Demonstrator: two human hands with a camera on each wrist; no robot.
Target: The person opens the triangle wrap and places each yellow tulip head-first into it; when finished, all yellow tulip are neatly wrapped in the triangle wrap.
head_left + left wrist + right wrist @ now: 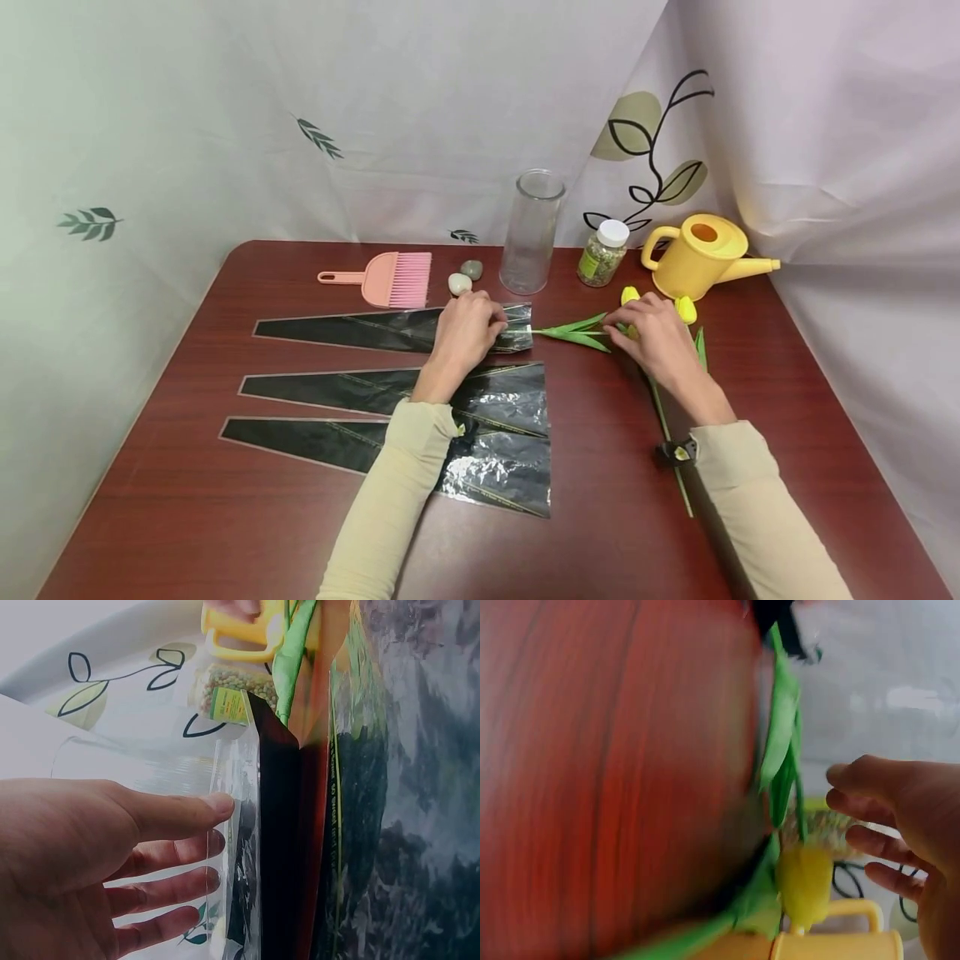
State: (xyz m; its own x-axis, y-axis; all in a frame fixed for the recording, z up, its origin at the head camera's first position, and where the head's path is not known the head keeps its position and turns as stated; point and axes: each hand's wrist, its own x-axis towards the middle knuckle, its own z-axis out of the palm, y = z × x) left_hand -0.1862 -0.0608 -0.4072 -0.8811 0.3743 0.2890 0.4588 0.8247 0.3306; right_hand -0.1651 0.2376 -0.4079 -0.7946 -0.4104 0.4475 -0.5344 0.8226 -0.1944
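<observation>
A yellow artificial tulip (804, 885) lies across the table with green leaves (573, 328). Its stem runs into the open wide end of the farthest dark, clear-fronted flower sleeve (360, 332). My left hand (467, 329) is at that end, thumb and fingertips pinching the film edge in the left wrist view. Over the tulip's bloom hovers my right hand (656, 342), fingers loosely bent and apart from the flower in the right wrist view. More yellow blooms (685, 310) show beyond this hand, and another stem (682, 487) passes under the wrist.
Two more flower sleeves (300, 392) lie nearer me, partly under my left forearm. Along the back stand a clear glass vase (528, 242), a jar of small pellets (602, 254) and a yellow watering can (697, 258). A pink brush (390, 279) and two stones (460, 284) lie left of these.
</observation>
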